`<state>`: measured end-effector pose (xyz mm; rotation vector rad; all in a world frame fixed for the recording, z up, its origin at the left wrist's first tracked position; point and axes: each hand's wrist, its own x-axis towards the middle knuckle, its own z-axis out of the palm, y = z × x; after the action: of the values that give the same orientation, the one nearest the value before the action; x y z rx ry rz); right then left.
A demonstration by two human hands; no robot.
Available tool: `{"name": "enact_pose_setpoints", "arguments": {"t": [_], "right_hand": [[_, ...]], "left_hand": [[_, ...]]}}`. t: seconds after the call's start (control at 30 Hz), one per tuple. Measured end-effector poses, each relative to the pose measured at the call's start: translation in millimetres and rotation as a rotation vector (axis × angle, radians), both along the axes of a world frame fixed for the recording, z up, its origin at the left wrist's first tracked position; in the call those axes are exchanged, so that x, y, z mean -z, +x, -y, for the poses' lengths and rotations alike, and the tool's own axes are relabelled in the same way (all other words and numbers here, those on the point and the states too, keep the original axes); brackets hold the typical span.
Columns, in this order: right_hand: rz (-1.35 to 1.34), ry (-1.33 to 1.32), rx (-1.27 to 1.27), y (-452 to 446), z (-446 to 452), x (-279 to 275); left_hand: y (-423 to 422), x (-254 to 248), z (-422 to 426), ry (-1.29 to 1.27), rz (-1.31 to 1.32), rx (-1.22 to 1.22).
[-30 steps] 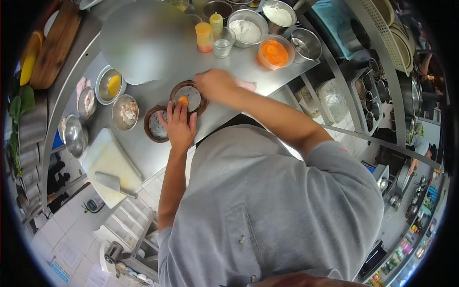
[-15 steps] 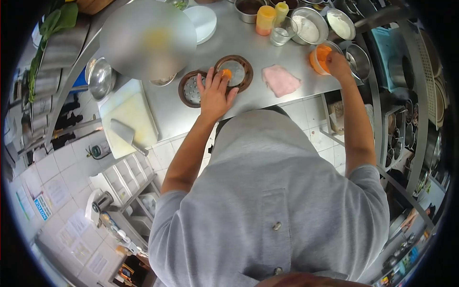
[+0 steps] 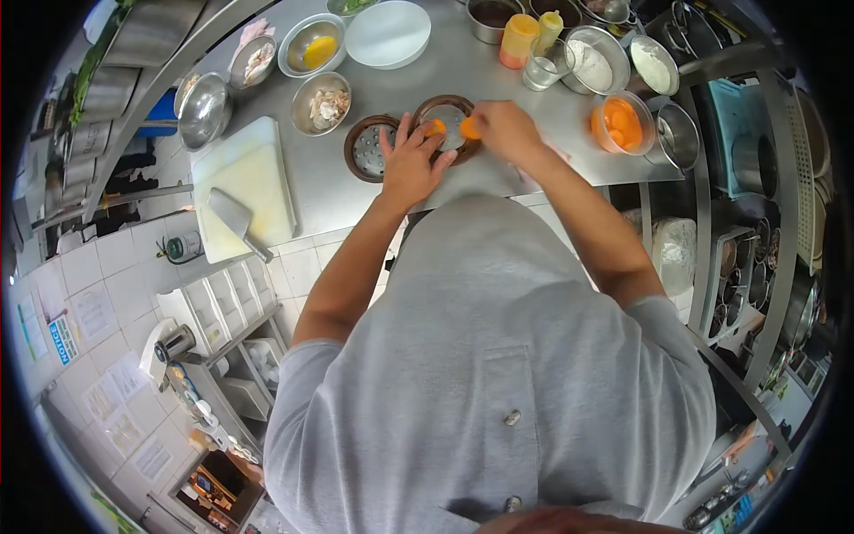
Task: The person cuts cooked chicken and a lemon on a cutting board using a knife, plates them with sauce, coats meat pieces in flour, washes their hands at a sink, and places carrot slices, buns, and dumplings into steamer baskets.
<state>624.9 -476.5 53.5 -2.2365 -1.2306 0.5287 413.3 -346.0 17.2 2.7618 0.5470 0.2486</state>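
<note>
Two joined wood-rimmed round metal plates lie open on the counter: a left one with a dimpled face [image 3: 366, 158] and a smoother right one [image 3: 442, 113]. Across their join my left hand [image 3: 413, 169] rests with fingers spread, its fingertips beside an orange slice [image 3: 436, 127] on the right plate. My right hand [image 3: 505, 133] pinches another orange slice [image 3: 469, 129] over that plate's right edge. Farther right stands a clear tub [image 3: 652, 135] of orange slices [image 3: 622, 125]. A pink cloth [image 3: 559, 153] is mostly hidden under my right forearm.
Left of the plates are a bowl of pale shredded food [image 3: 326, 105], a bowl with yellow liquid [image 3: 318, 52], and a cleaver [image 3: 233, 214] on a cutting board [image 3: 280, 191]. Squeeze bottles [image 3: 519, 40], a glass [image 3: 540, 73] and bowls of white powder [image 3: 589, 67] stand at the back right.
My right hand has left the tub and moved left to the plates, bringing an orange slice. My left hand stays on the plates. The view has shifted, showing the bowls at the back left.
</note>
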Motion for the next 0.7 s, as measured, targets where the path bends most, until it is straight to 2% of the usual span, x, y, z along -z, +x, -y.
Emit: {"name": "enact_pose_setpoints", "arguments": {"t": [0.03, 0.13, 0.17, 0.27, 0.33, 0.4, 0.47, 0.53, 0.6, 0.7], "right_hand": [[-0.002, 0.005, -0.003, -11.7, -10.3, 8.1], [0.035, -0.034, -0.024, -26.8, -24.4, 28.5], [0.113, -0.003, -0.073, -28.6, -24.5, 33.2], [0.212, 0.059, -0.071, -35.3, -24.3, 44.3], [0.277, 0.051, 0.032, -8.7, 8.2, 23.6], [0.230, 0.092, 0.213, 18.0, 41.1, -29.4], [0.355, -0.158, 0.478, 81.1, 86.2, -32.2], [0.422, -0.515, 0.558, 130.4, 128.1, -51.1], [0.460, -0.578, 0.503, 187.1, 178.6, 14.9], [0.385, -0.661, 0.437, 213.6, 192.0, 54.5]], "left_hand": [[1.9, -0.3, -1.8, -0.053, -0.020, -0.009], [4.3, 0.7, -5.0, 0.000, 0.005, -0.016], [2.6, 1.9, -3.2, -0.007, 0.004, -0.017], [1.9, 4.8, 1.6, 0.085, 0.122, 0.005], [0.7, 5.9, 9.1, 0.107, 0.133, 0.052], [-0.4, 9.0, 11.1, 0.115, 0.122, 0.063], [1.1, 9.5, 13.7, 0.106, 0.128, 0.068], [1.2, 6.0, 13.4, 0.106, 0.090, 0.051], [2.0, 4.2, 13.9, 0.098, 0.087, 0.052], [-3.4, 2.6, 11.2, 0.093, 0.036, 0.064]]}}
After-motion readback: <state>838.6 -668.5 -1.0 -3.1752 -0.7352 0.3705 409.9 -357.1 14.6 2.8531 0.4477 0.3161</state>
